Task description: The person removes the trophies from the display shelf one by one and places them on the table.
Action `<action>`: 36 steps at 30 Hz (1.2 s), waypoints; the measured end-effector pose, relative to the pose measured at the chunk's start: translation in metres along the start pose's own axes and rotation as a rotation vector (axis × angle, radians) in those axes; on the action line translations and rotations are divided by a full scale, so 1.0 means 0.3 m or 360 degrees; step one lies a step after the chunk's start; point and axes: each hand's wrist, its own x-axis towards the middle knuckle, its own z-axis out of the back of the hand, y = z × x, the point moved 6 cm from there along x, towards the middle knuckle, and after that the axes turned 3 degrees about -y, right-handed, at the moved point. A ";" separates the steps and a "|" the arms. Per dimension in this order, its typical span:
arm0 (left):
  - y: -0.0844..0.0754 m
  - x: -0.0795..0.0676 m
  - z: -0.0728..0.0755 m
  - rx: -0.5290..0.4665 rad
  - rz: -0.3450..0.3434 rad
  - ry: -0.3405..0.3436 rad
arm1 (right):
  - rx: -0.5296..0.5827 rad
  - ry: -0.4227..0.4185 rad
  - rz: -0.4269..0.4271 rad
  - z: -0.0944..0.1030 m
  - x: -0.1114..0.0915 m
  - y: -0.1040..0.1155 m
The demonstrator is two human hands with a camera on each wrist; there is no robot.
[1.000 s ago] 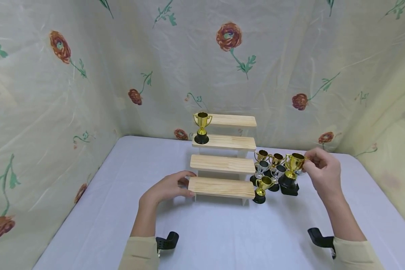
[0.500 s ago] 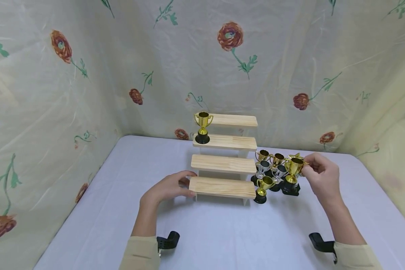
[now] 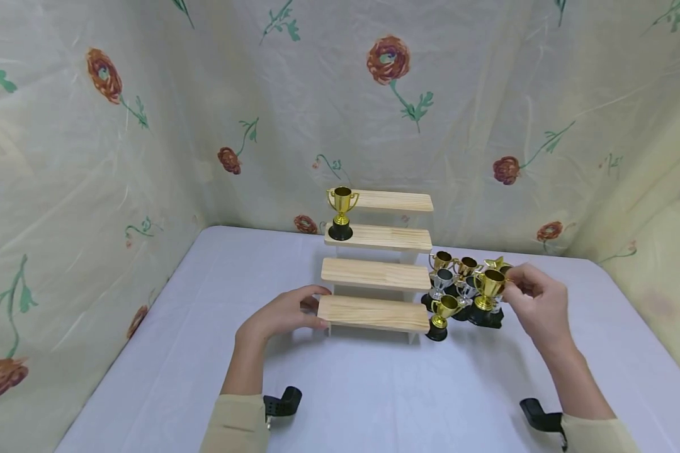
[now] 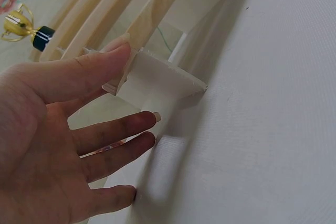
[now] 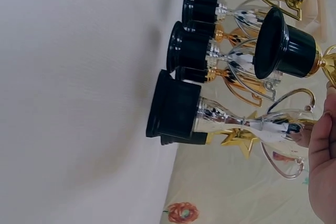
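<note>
My right hand (image 3: 539, 308) pinches a gold trophy cup (image 3: 490, 286) near its handle. In the right wrist view that cup's black base (image 5: 286, 45) hangs in the air above the standing trophies. A large silver trophy (image 5: 181, 108) stands just beneath it. My left hand (image 3: 283, 313) holds the left end of the lowest step of a four-tier wooden stand (image 3: 374, 313). The left wrist view has the thumb (image 4: 89, 72) on the board's end, with the other fingers spread below. Another gold trophy cup (image 3: 341, 214) stands upright at the left end of the second step from the top.
Between the stand and my right hand stand several trophies, including a small gold cup (image 3: 444, 309) in front, a silver cup (image 3: 442, 280) and a gold star trophy (image 3: 495, 263). A white cloth (image 3: 368, 390) covers the table. Flowered curtains (image 3: 294, 94) hang behind and at both sides.
The gold cup in my right hand has shifted slightly left and down, and the star trophy behind it has come into view. My left hand stays on the stand.
</note>
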 end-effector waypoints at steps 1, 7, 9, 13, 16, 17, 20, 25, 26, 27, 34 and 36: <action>0.000 0.000 0.000 -0.0002 0.0002 0.0000 | -0.0011 0.0004 0.0013 -0.003 -0.005 0.002; -0.005 -0.001 -0.002 -0.0010 -0.0004 0.0008 | -0.0019 0.0023 0.0027 -0.019 -0.030 0.003; -0.006 -0.001 -0.002 -0.0008 -0.0007 0.0009 | -0.0011 0.0035 0.0015 -0.022 -0.037 -0.003; -0.006 -0.002 -0.001 0.0001 -0.0004 0.0008 | -0.0004 0.0085 -0.0020 -0.030 -0.052 -0.021; -0.005 -0.002 -0.001 0.0009 -0.0006 0.0005 | 0.0019 0.0121 -0.0045 -0.036 -0.064 -0.037; -0.004 -0.002 -0.001 0.0011 -0.0009 0.0005 | 0.0021 0.0128 -0.0047 -0.038 -0.068 -0.042; -0.002 0.002 -0.002 0.0011 -0.0023 0.0007 | 0.0042 0.0147 -0.0051 -0.044 -0.078 -0.052; 0.002 0.006 -0.004 0.0015 -0.0030 0.0012 | 0.0058 0.0215 -0.0029 -0.056 -0.085 -0.064; 0.001 0.006 -0.004 0.0013 -0.0027 0.0011 | 0.0051 0.0231 -0.0024 -0.058 -0.085 -0.066; 0.001 0.006 -0.004 0.0013 -0.0026 0.0010 | 0.0048 0.0245 -0.0021 -0.060 -0.086 -0.069; -0.004 0.002 0.001 0.0008 -0.0026 0.0013 | -0.0023 0.0324 -0.0037 -0.068 -0.092 -0.087; -0.005 0.001 0.002 0.0008 -0.0030 0.0016 | -0.0048 0.0347 -0.0044 -0.068 -0.094 -0.086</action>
